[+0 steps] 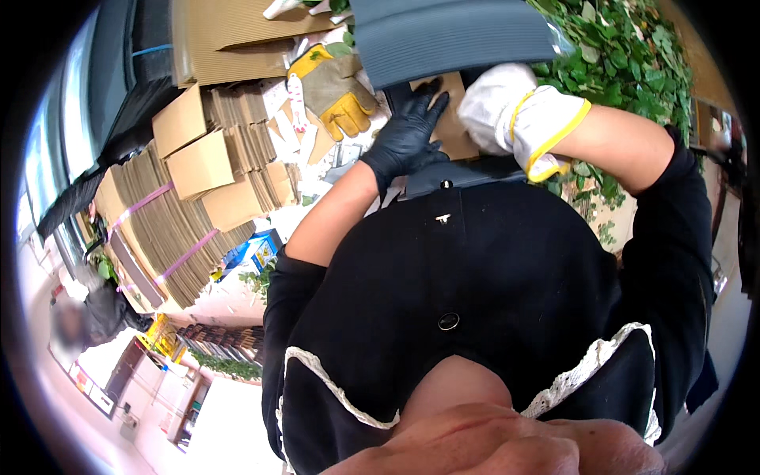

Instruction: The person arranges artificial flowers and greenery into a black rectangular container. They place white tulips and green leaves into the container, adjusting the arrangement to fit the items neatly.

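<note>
My left hand [409, 131], in a thin black glove, lies with its fingers spread on a brown cardboard piece [454, 127]. My right hand [497, 111] wears a thick white work glove with yellow trim. It is curled into a fist beside the cardboard's right edge; its fingertips are hidden and whatever it may hold cannot be made out. Beyond both hands a dark grey ribbed sheet [459, 39] arches over the far end of the cardboard. A dark grey strip [455, 174] runs along the near side, close to my body.
Green leafy cuttings [625, 63] are heaped at the far right. A yellow and grey work glove [332, 91] lies left of my left hand, among scraps. Further left stand stacked flat cardboard pieces [154, 214], bound with pink straps, and a blue box [257, 252]. Another person [99, 313] is at the far left.
</note>
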Tool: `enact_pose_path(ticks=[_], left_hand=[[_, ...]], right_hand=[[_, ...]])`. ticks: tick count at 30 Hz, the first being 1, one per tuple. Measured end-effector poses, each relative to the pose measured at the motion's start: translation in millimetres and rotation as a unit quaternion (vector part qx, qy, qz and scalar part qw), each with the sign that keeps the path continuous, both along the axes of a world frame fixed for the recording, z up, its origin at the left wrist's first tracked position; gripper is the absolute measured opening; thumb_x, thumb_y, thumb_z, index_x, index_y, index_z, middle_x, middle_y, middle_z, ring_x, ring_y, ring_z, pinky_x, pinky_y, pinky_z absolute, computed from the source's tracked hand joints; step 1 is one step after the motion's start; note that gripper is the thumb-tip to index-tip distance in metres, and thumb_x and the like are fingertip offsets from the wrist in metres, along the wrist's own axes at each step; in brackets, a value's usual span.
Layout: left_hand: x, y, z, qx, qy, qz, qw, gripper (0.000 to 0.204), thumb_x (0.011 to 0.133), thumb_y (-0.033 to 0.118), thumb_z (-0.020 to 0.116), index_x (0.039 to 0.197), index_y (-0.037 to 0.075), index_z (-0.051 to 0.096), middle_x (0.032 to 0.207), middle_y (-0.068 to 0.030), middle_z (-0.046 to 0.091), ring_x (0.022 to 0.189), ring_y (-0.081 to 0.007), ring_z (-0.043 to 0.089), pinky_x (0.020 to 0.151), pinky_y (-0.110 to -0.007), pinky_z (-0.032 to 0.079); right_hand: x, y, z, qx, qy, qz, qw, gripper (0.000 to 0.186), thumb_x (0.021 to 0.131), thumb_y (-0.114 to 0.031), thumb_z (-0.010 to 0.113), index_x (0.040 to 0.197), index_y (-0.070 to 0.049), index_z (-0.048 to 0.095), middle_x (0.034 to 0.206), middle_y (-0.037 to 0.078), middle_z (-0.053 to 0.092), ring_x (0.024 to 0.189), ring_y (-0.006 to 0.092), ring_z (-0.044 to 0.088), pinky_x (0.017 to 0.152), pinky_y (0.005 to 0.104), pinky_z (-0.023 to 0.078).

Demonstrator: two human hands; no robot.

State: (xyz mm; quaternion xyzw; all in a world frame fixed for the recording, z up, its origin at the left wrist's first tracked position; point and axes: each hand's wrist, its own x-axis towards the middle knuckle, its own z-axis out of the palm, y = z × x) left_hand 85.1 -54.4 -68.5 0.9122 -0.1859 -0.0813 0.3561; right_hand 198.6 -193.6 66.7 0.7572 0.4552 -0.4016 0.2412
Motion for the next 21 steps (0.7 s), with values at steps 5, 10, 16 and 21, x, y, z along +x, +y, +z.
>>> enact_pose_path(ticks=[5,10,16,21], left_hand=[[3.3,-12.0,-2.9,0.047,0.023,0.0,0.999,0.078,0.078,0.021,0.065,0.146,0.004,0.032,0.148,-0.0229,0.034,0.134,-0.0421,0.035,0.111,-0.046,0.031],[-15.1,8.4,25.1,-0.082,0.045,0.01,0.996,0.04,0.084,0.024,0.068,0.119,0.005,0.063,0.124,-0.0139,0.062,0.116,-0.0296,0.058,0.099,-0.04,0.044],[-22.0,0.7,-16.3,-0.14,-0.049,-0.023,0.989,0.018,0.079,0.008,0.067,0.097,0.005,0.07,0.119,-0.0104,0.065,0.117,-0.0281,0.057,0.098,-0.039,0.046],[-34.2,7.7,-26.2,-0.16,-0.026,0.007,0.987,0.027,0.084,0.009,0.065,0.11,0.003,0.068,0.122,-0.0136,0.063,0.119,-0.0315,0.056,0.1,-0.041,0.044]], right_hand=[[-9.8,-11.3,-64.0,0.136,0.122,0.017,0.983,0.022,0.077,-0.032,0.066,0.081,-0.012,0.073,0.083,0.01,0.071,0.078,0.0289,0.068,0.068,0.0402,0.053],[52.0,44.7,64.2,0.533,0.046,0.018,0.845,0.016,0.078,-0.016,0.058,0.088,-0.007,0.066,0.077,0.018,0.066,0.076,0.0369,0.065,0.068,0.0443,0.053],[198.6,79.2,-7.8,0.341,-0.152,-0.243,0.895,0.024,0.089,-0.019,0.052,0.106,-0.008,0.065,0.104,0.016,0.069,0.091,0.0343,0.068,0.079,0.0437,0.054],[195.1,64.6,66.6,0.42,-0.308,0.037,0.853,0.021,0.089,-0.018,0.053,0.101,-0.005,0.064,0.092,0.01,0.07,0.079,0.0262,0.068,0.071,0.0393,0.055]])
